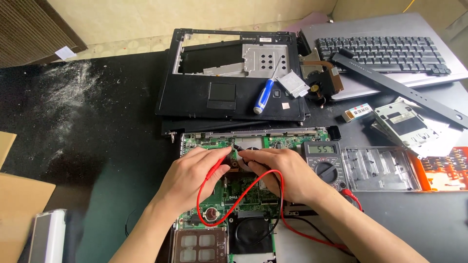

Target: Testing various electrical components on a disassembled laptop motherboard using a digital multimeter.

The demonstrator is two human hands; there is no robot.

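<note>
An opened laptop base with a green motherboard (222,197) lies at the bottom centre of the black table. My left hand (192,175) pinches a red test probe (218,165), its tip down on the board near the top. My right hand (282,170) grips a black test probe (243,159), tip touching the board just beside the red one. A red lead (253,182) loops between my hands. A grey multimeter (325,163) with a lit display sits right of my right hand.
A black laptop palmrest frame (195,95) lies behind the board with a blue-handled screwdriver (263,95) on it. A keyboard (385,51), a fan with heatsink (321,80), metal brackets (404,119) and a clear plastic tray (380,168) fill the right. Cardboard (19,204) lies left.
</note>
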